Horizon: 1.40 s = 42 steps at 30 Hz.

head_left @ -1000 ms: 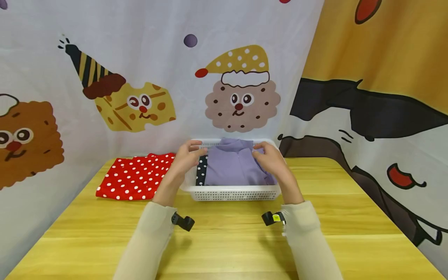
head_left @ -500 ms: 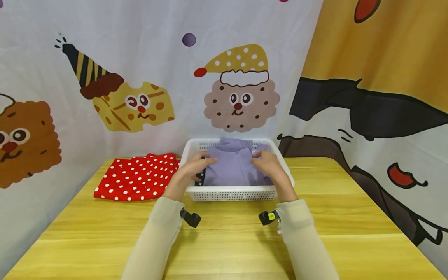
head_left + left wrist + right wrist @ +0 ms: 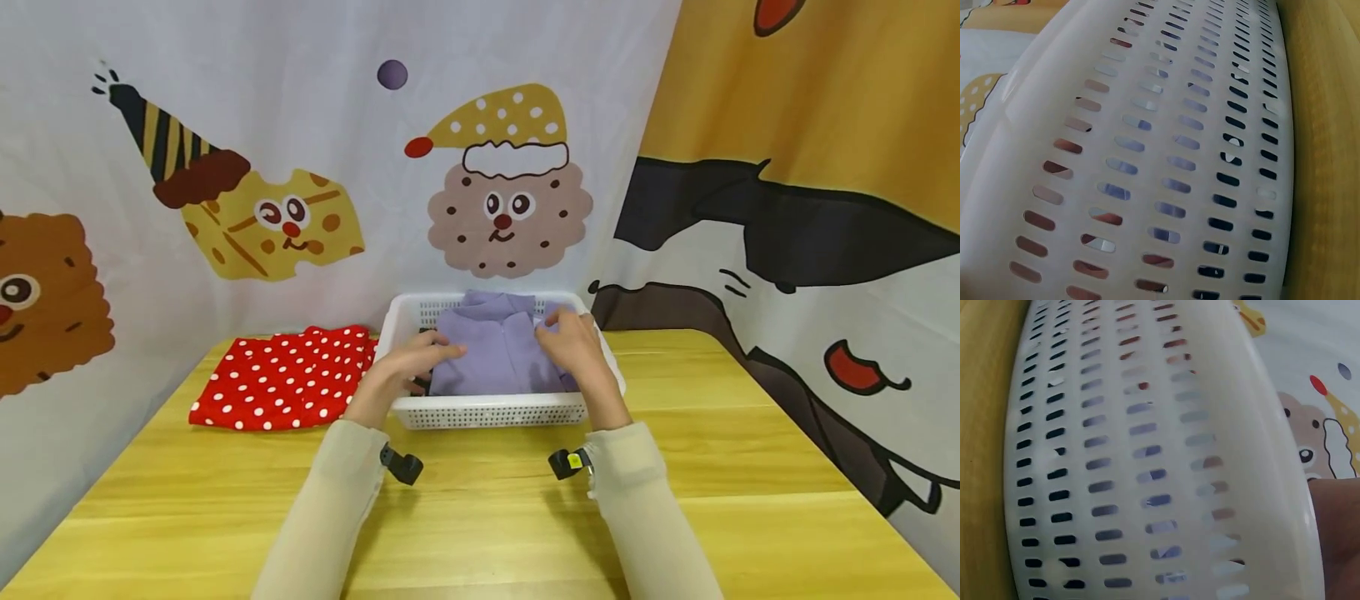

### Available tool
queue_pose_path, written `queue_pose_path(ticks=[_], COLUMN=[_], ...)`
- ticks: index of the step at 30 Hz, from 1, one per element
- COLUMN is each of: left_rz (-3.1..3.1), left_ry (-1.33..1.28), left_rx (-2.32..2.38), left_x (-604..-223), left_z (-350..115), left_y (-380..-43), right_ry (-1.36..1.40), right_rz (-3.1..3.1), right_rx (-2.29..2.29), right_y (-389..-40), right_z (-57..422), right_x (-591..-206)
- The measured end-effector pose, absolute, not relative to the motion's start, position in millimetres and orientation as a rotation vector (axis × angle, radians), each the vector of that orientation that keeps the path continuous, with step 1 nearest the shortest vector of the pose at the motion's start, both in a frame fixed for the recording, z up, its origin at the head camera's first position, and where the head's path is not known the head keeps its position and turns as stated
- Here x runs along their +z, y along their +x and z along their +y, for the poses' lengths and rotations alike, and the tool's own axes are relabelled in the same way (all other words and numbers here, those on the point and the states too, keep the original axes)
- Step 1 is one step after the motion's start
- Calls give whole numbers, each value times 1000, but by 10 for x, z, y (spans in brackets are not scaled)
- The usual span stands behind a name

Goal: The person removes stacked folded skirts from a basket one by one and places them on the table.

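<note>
A folded lavender garment [image 3: 487,354] with a collar lies in a white perforated plastic basket [image 3: 491,414]. Beneath its left side, a strip of dark dotted cloth [image 3: 422,385] peeks out. My left hand [image 3: 408,362] reaches over the left rim, its thumb on or just above the garment and its fingers loosely bent. On the other side my right hand [image 3: 572,342] is at the garment's right edge, fingers relaxed, with a small white patch near the fingertips. Both wrist views mostly show the front wall of the basket; part of the right hand [image 3: 1338,531] appears at the edge.
A folded red cloth with white dots [image 3: 288,379] lies left of the basket. Everything stands on a yellow wooden table [image 3: 480,517]. Behind it hangs a white curtain [image 3: 315,108] printed with cartoon figures.
My left hand has moved inward from the basket's left rim onto the garment's left side. The right hand has shifted only slightly inward. The head view has turned a little right and downward.
</note>
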<state>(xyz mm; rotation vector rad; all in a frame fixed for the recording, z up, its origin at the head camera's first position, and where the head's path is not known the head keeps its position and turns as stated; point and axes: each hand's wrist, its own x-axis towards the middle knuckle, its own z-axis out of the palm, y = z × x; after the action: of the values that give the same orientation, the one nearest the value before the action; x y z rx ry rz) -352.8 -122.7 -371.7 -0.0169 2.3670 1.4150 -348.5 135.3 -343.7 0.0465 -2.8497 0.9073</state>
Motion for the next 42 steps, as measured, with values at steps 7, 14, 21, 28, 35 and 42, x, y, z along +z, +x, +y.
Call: queue_pose_path(ticks=[7, 14, 21, 28, 35, 42], left_rz=[2354, 2331, 2305, 2292, 2320, 2326], left_ry=[29, 72, 87, 50, 67, 50], left_rx=[1448, 1444, 1452, 1454, 1402, 1399], left_x=[-3706, -3674, -3648, -3675, -3665, -3662], left_z=[-1215, -1223, -1216, -1217, -1225, -1222], left_y=[-3570, -3567, -3567, -3555, -3552, -3542], right_ry=[-16, 70, 73, 138, 174, 221], right_rz=[-2793, -2855, -2989, -3075, -3098, -3078], right_rx=[936, 975, 995, 957, 990, 1017], right_y=[-3505, -3566, -3604, -3603, -3605, -3617], right_z=[1365, 1427, 1432, 1485, 1505, 1463], right_x=[-3449, -3465, -3529, -3542, -3530, -3565])
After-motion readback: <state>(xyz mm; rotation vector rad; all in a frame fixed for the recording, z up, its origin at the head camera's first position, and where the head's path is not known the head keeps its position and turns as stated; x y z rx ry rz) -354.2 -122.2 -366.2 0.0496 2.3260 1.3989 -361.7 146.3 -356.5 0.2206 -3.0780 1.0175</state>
